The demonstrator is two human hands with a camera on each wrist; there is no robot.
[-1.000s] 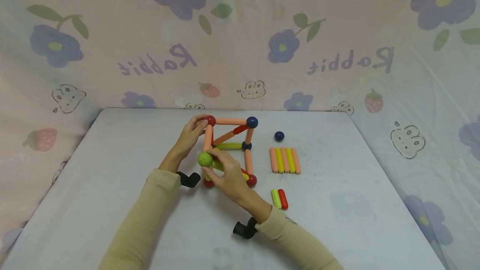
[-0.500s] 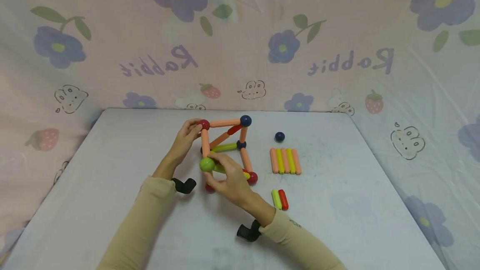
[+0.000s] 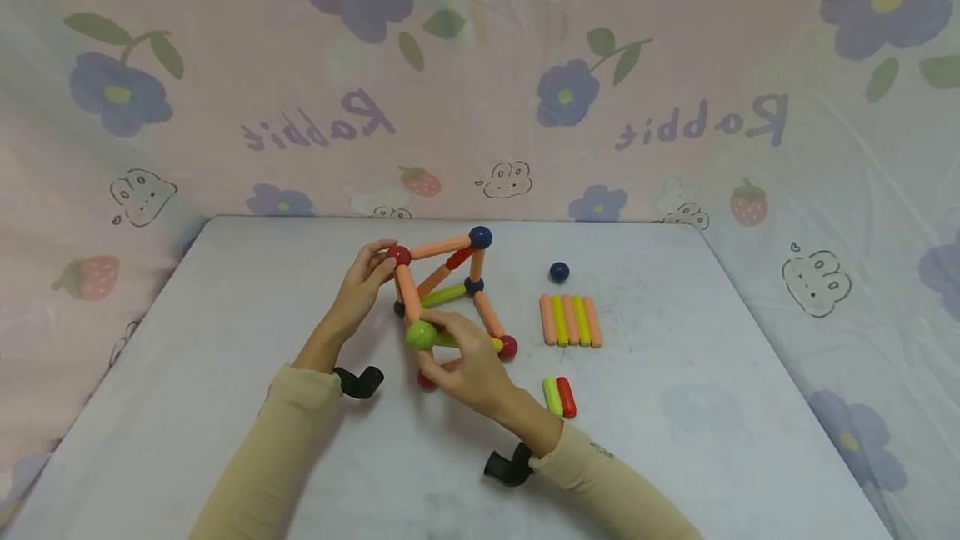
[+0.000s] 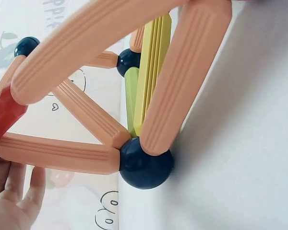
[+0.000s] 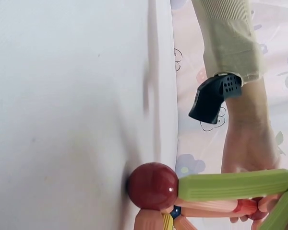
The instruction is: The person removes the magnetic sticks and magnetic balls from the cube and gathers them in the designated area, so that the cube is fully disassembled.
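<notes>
In left hand (image 3: 354, 293) and right hand (image 3: 474, 363), pinched: ball-and-rod frame (image 3: 444, 296).
Likely light, stiff-rodded, weak-jointed; best held by red corner ball (image 3: 399, 256).

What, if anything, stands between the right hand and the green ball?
Nothing visible: in the head view the right hand has its grip at the green ball itself. The green stick inside that grip runs to the ball, so it doesn't block it. The left hand is off at a red ball.

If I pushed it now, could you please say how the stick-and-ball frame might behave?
The frame might swivel at its balls, where sticks only meet round surfaces. Their ridged bodies look stiff, so bending seems unlikely.
</notes>
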